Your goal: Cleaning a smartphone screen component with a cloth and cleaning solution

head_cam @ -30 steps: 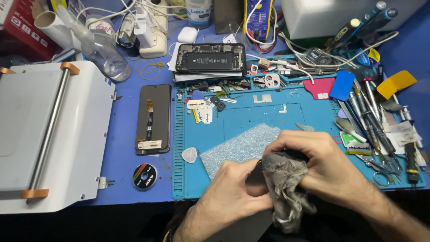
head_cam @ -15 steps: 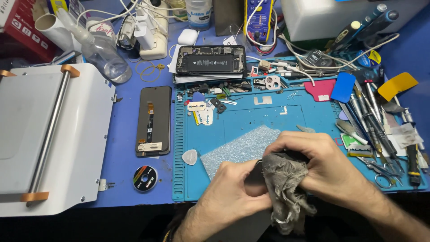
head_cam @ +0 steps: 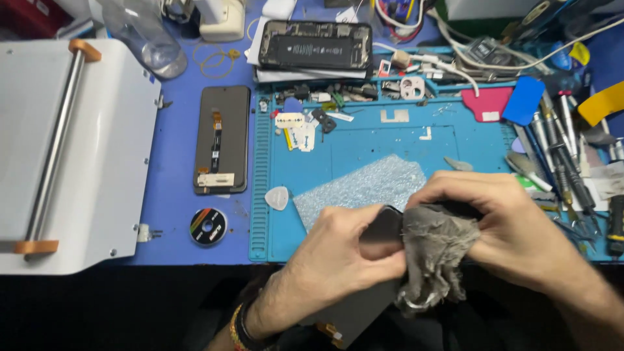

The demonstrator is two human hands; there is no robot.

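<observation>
Thing in hand: a thin dark phone screen (head_cam: 380,231), held at the near edge of the table (head_cam: 175,162), over the person's lap and just in front of the blue work mat (head_cam: 364,140).
Left hand (head_cam: 338,250): closed on the screen, thumb on its upper face, fingers beneath.
Right hand (head_cam: 513,224): closed on a crumpled grey cloth (head_cam: 435,250), pressing it against the screen's right part.
Weight and stiffness: the screen is probably light, flat and rigid but brittle; bending or a pinch at a corner could crack it.
Surface: smooth glass, likely slippery.
Where to hold: best by the long edges, supported from below.
Cloth: soft, limp, harmless to grip anywhere.
Nearby: another screen (head_cam: 222,140) lies flat, well to the left.
</observation>
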